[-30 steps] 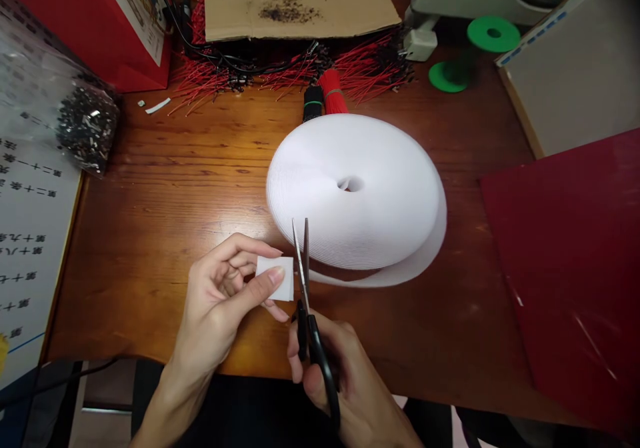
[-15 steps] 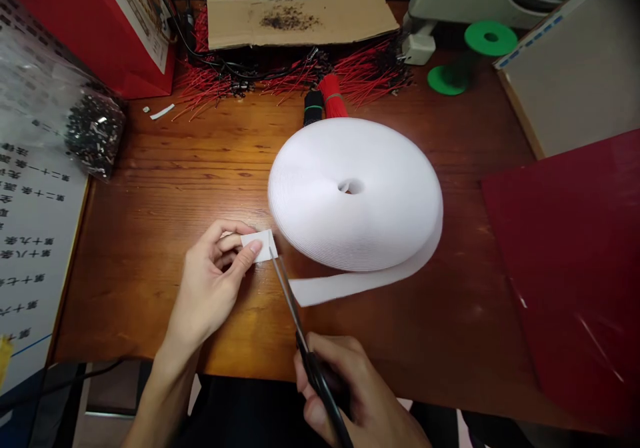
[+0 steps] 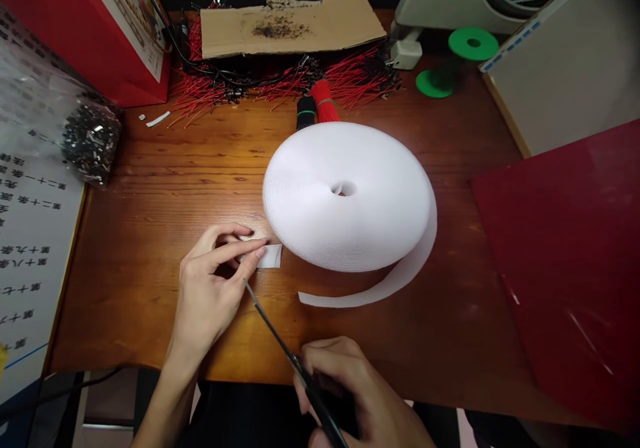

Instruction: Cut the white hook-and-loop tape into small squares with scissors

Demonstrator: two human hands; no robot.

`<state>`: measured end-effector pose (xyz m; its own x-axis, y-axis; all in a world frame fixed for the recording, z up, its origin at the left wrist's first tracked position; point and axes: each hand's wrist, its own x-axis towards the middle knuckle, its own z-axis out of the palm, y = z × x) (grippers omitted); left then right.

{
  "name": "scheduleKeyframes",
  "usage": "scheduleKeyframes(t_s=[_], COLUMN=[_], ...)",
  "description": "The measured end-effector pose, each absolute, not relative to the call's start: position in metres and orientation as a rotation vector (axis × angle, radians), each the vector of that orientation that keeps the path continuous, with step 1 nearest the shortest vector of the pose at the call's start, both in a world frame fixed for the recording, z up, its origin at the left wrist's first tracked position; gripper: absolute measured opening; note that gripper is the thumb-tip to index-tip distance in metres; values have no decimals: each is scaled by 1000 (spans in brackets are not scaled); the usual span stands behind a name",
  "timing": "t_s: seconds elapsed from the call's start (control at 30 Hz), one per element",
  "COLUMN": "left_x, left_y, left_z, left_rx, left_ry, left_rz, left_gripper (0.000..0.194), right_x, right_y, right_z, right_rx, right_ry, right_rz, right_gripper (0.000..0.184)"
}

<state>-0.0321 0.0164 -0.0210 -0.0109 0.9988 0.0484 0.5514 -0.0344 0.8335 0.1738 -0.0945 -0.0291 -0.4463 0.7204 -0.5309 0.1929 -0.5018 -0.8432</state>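
Observation:
My left hand (image 3: 210, 288) pinches a small cut piece of white tape (image 3: 269, 256) between thumb and fingers, low over the wooden desk (image 3: 165, 188), just left of the big white tape roll (image 3: 345, 195). My right hand (image 3: 350, 395) grips black-handled scissors (image 3: 287, 351) at the desk's near edge. The blades are closed and point up-left, their tip close under my left fingers. The roll's loose tail (image 3: 360, 295) curls along its near side, its cut end lying on the desk.
Red wires (image 3: 280, 78) and a cardboard sheet (image 3: 290, 21) lie at the back. A red box (image 3: 100, 28) and a bag of small metal parts (image 3: 90, 141) stand left, beside a printed sheet (image 3: 30, 248). A dark red sheet (image 3: 565, 261), a board and a green spool (image 3: 450, 58) are right.
The piece has been cut free from the tail. My left hand carried it left and down toward the desk. The scissors closed and swung their tip leftward.

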Motion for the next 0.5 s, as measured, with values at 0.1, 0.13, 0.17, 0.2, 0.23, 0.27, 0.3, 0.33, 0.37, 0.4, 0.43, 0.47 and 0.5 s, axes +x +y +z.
scheduleKeyframes(t_s=[0.1,0.13,0.17,0.2,0.23,0.27,0.3,0.33,0.37,0.4,0.43,0.47,0.5], left_x=[-35,-35,-35,-35,-34,-35,-36,-37,-39,-42,-45,-48,-50], left_y=[18,18,18,18,18,18,18,19,21,22,24,27,29], left_z=[-23,-24,-25,-25,-25,-25,-24,-22,-21,-19,-17,-16,-15], left_rx=[1644,1654,1671,1686,1684,1660,1611,1540,1461,1384,1323,1282,1260], left_ry=[1607,1606,1608,1614,1622,1622,1620,1623,1631,1649,1675,1702,1726], left_rz=[940,947,957,966,972,973,968,965,976,1003,1035,1064,1084], left_gripper=[13,14,15,15,15,14,12,11,9,8,8,9,10], right_x=[176,177,177,177,177,177,177,177,177,177,177,178,178], right_y=[-93,-93,-92,-91,-90,-88,-86,-84,-81,-79,-78,-77,-77], right_z=[-36,-38,-40,-41,-41,-39,-37,-35,-33,-31,-29,-29,-29], right_rx=[-1431,-1431,-1426,-1425,-1429,-1434,-1442,-1453,-1463,-1468,-1468,-1466,-1467], right_ry=[-1291,-1308,-1332,-1357,-1380,-1398,-1411,-1414,-1412,-1403,-1393,-1387,-1382], right_rz=[1974,1957,1945,1940,1939,1947,1959,1977,1999,2020,2039,2049,2049], right_gripper=[37,35,34,32,31,31,32,33,34,35,35,36,36])
